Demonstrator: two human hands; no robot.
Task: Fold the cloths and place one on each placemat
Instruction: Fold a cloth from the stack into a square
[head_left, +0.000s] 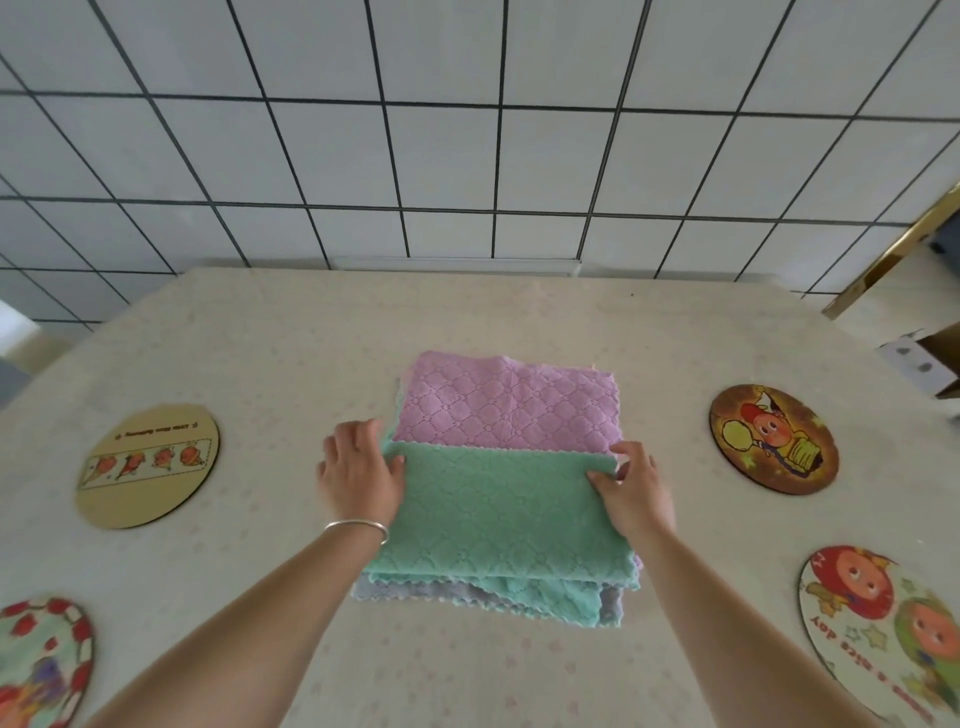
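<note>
A stack of quilted cloths lies in the middle of the table. On top is a green cloth (498, 514), folded over so that its far edge runs across the stack. A pink cloth (509, 405) shows beyond it, and a lilac-grey cloth (405, 592) peeks out underneath at the near edge. My left hand (358, 473) pinches the green cloth's far left corner. My right hand (634, 488) pinches its far right corner. Round placemats lie around the stack: a beige one (148, 465) at left, a dark cartoon one (774, 439) at right.
Two more round placemats sit at the near corners: a red-bordered one (41, 665) at the left and a white cartoon one (883, 634) at the right. A tiled wall (467, 130) rises behind the cream tablecloth (291, 332). A cardboard box (930, 358) stands far right.
</note>
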